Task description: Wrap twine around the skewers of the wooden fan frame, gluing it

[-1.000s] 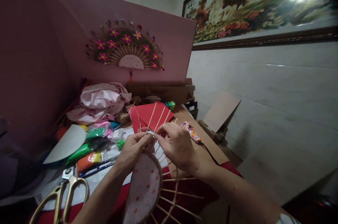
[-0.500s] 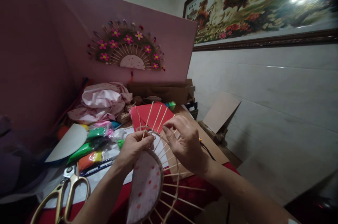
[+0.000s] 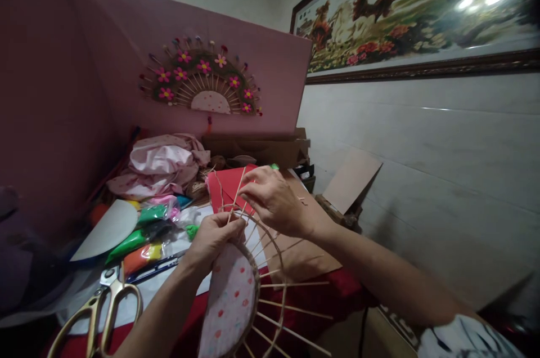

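A half-round fan frame point(image 3: 232, 296), covered in white cloth with red dots, has thin wooden sticks point(image 3: 295, 308) spreading from its curved edge. Twine point(image 3: 283, 273) runs in an arc across the sticks. My left hand point(image 3: 221, 234) is closed on the upper end of the frame, thumb on top, where sticks and twine meet. Above it, my right hand point(image 3: 272, 200) has thumb and fingertips pinched together beside the topmost stick point(image 3: 239, 186). What lies in that pinch is too small to tell. A loose strand of twine stands up behind my left hand.
Gold-handled scissors point(image 3: 101, 307), a blue cutter point(image 3: 154, 269), bagged coloured clay point(image 3: 130, 242) and a pale half-disc point(image 3: 107, 231) lie at left. Behind are crumpled pink cloth point(image 3: 162, 158), red sheets point(image 3: 228, 180) and cardboard point(image 3: 304, 251). A flower-decorated fan point(image 3: 206, 79) hangs on the pink panel.
My right hand has moved left and slightly up, from the sticks on the right to the topmost stick. My left hand keeps its grip on the frame.
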The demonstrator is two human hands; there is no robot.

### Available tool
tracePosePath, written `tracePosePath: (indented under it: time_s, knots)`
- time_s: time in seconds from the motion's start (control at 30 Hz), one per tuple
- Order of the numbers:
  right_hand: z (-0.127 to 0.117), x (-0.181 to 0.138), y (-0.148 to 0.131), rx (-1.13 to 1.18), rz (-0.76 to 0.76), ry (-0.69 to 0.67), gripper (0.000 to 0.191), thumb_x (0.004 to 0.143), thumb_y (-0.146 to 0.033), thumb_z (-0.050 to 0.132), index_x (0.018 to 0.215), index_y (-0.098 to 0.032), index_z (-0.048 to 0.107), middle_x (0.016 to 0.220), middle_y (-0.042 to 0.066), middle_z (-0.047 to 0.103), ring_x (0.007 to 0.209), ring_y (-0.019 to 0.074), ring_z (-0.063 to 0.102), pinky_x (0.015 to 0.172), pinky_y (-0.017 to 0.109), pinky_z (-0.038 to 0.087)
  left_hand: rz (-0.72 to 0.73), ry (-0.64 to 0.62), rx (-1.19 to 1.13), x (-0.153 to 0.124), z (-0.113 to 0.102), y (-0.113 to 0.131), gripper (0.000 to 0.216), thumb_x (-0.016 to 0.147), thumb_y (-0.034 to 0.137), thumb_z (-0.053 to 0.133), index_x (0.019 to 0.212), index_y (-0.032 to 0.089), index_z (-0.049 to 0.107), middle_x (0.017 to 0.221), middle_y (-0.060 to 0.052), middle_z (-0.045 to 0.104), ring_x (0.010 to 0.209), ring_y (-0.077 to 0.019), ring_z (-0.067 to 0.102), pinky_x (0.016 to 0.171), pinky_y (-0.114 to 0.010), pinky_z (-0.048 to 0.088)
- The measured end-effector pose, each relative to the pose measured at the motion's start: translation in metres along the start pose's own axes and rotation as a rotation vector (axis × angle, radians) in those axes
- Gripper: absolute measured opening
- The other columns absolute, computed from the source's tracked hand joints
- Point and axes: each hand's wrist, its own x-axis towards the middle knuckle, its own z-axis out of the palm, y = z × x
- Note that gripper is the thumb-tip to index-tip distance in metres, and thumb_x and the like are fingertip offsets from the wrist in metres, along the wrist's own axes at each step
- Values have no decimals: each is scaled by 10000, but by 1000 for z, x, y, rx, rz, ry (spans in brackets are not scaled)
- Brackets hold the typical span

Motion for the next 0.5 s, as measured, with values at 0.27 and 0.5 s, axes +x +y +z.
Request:
tracePosePath:
  time_s: [0.27, 0.5]
  knots:
    - [3, 41, -3, -89, -46, -441, 328, 832, -402, 510, 739, -152, 700, 896, 106, 644, 920, 240, 464, 775, 380, 306, -18, 12, 99, 1, 1, -1, 216, 668, 275, 628, 517, 128, 580, 489, 14, 530, 455, -74, 408, 469, -210, 291]
    - [2, 58, -24, -233, -111, -505, 112, 681, -228, 622, 647, -132, 668, 803, 111, 653, 873, 260, 460, 719, 385, 297, -54, 45, -3, 1, 2, -1, 256, 596, 310, 704, 479, 129, 565, 460, 11, 527, 428, -79, 410, 453, -217, 286]
